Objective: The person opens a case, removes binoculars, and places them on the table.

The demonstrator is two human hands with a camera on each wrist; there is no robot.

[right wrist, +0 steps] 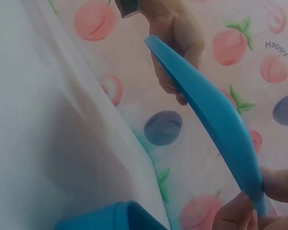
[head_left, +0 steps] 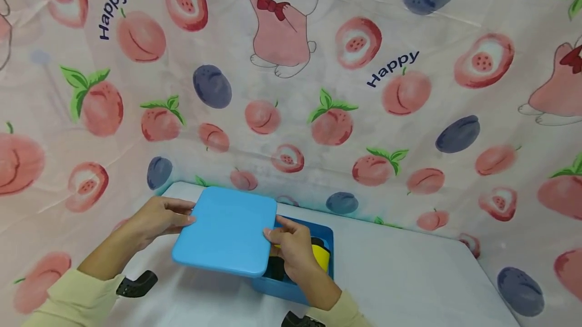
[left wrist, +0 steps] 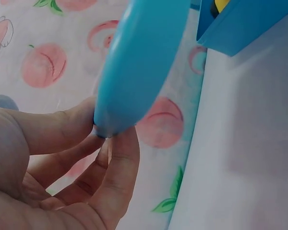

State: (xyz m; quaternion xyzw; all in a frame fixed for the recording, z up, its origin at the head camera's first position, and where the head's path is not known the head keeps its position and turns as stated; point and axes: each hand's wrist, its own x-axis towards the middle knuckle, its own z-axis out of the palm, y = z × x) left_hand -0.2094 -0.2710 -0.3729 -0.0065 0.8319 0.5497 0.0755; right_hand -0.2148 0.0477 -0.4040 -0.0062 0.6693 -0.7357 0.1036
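Note:
Both hands hold a flat, square blue lid (head_left: 227,231) up off the table, tilted. At its left edge my left hand (head_left: 156,220) pinches the rim; the left wrist view shows thumb and fingers on either side of the lid (left wrist: 139,67). My right hand (head_left: 295,246) pinches the opposite edge, which the right wrist view also shows on the lid (right wrist: 216,120). Below and to the right stands an uncovered blue box (head_left: 291,289), partly behind the lid and right hand. Inside it are a yellow thing (head_left: 321,256) and black things, their kinds unclear.
The box stands on a white table (head_left: 409,271). Behind it hangs a curtain (head_left: 291,89) printed with peaches, plums and rabbits, meeting the table's back edge. A black strap piece shows at each wrist.

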